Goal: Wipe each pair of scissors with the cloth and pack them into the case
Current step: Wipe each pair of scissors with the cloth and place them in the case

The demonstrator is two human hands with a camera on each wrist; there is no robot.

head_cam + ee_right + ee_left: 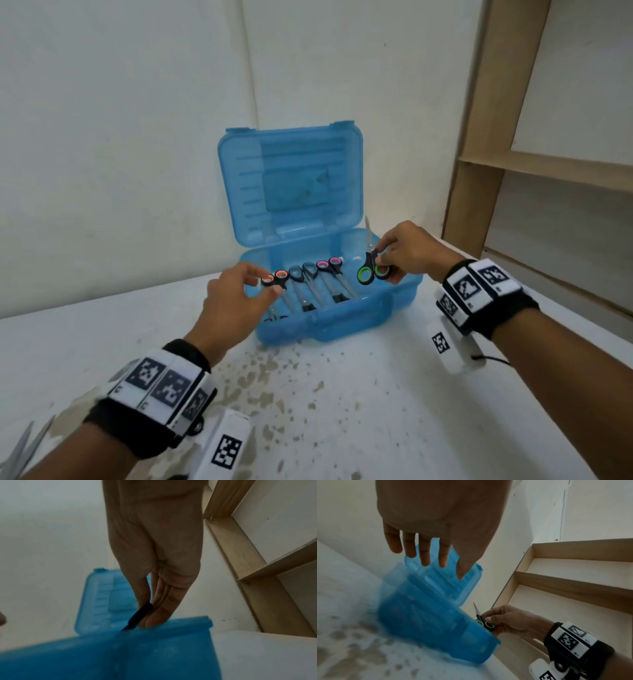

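A blue plastic case (342, 320) stands open on the white table, its lid (291, 181) upright against the wall. Inside lie orange-handled scissors (280, 276), grey-handled scissors (303, 274) and pink-handled scissors (331, 265), blades toward me. My left hand (265, 283) hovers over the orange handles with relaxed fingers (424, 553); the left wrist view shows nothing in it. My right hand (381, 263) pinches green-handled scissors (365, 274) by the handles above the case's right end, blades pointing up. The same scissors (479, 615) and black handle (141, 615) show in the wrist views. No cloth is plainly in view.
Metal scissor blades (20, 448) lie at the table's near left edge. Brown stains (267, 380) speckle the table in front of the case. A wooden shelf frame (486, 154) stands to the right. White walls close in behind the case.
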